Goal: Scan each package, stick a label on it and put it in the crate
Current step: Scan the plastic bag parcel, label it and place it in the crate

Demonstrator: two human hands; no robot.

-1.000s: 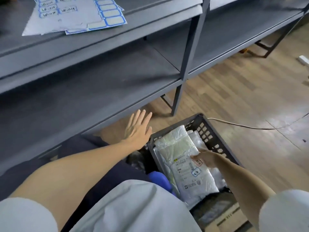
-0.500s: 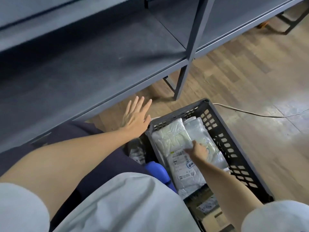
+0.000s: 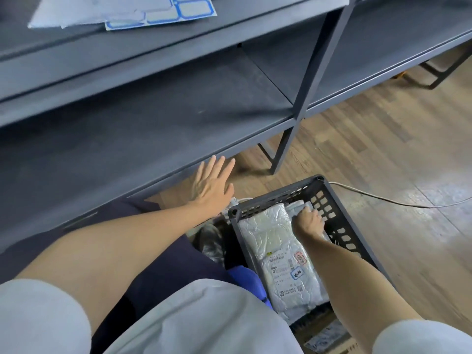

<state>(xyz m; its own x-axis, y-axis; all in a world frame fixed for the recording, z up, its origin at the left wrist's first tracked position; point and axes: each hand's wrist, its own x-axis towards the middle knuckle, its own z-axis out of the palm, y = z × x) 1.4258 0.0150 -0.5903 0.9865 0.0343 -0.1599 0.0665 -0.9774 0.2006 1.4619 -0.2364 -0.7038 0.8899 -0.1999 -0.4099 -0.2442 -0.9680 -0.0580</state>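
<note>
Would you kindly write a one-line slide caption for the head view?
Right hand pressing white plastic packages into the dark slatted plastic crate; left hand open beside it.

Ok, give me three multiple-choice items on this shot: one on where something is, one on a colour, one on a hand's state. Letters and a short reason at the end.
1. Where does the labelled package lie?
A. on the top shelf
B. inside the crate
C. on the wooden floor

2. What colour are the borders on the label sheets on the top shelf?
A. blue
B. red
C. green

3. How is the left hand held?
A. clenched round a scanner
B. pinching a label
C. open, fingers straight, holding nothing

Answers:
1. B, the package sits between the crate's perforated walls, with the right hand reaching in at its far end.
2. A, the blank labels have blue frames.
3. C, the fingers are spread flat near the lower shelf's edge, with nothing in them.
</note>
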